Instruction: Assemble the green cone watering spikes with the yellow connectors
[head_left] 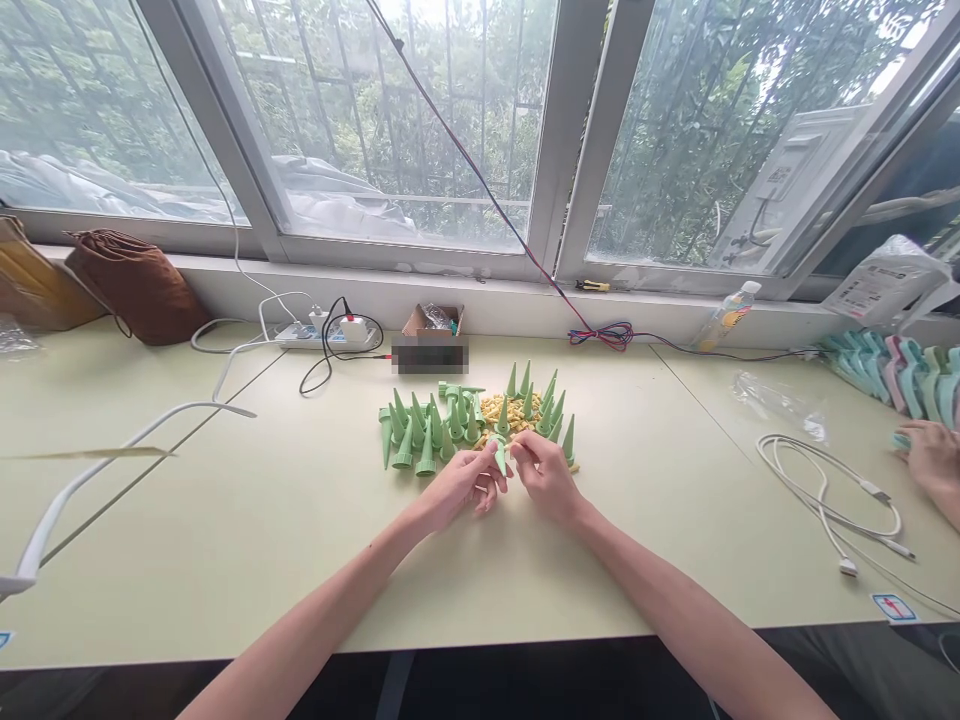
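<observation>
My left hand [466, 484] is closed on a green plastic cone-shaped spike [501, 458], its tip pointing down toward me. Close beside it, my right hand [546, 474] has thumb and fingers pinched together at the wide end of the spike; what they hold is too small to make out. Just beyond both hands stand several more green spikes [426, 450], most of them tip up, some lying on their sides or tip down. Among them lies a heap of small yellow pieces [517, 410], partly hidden behind the spikes and my right hand.
Behind the spikes is a small cardboard box [433, 318]; a power strip [330, 335] with cables is left of it. To the right lie a coiled white cable [825, 490], clear plastic [780, 402] and a bottle [729, 315]. Another person's hand [930, 460] touches pastel-coloured pieces [896, 370].
</observation>
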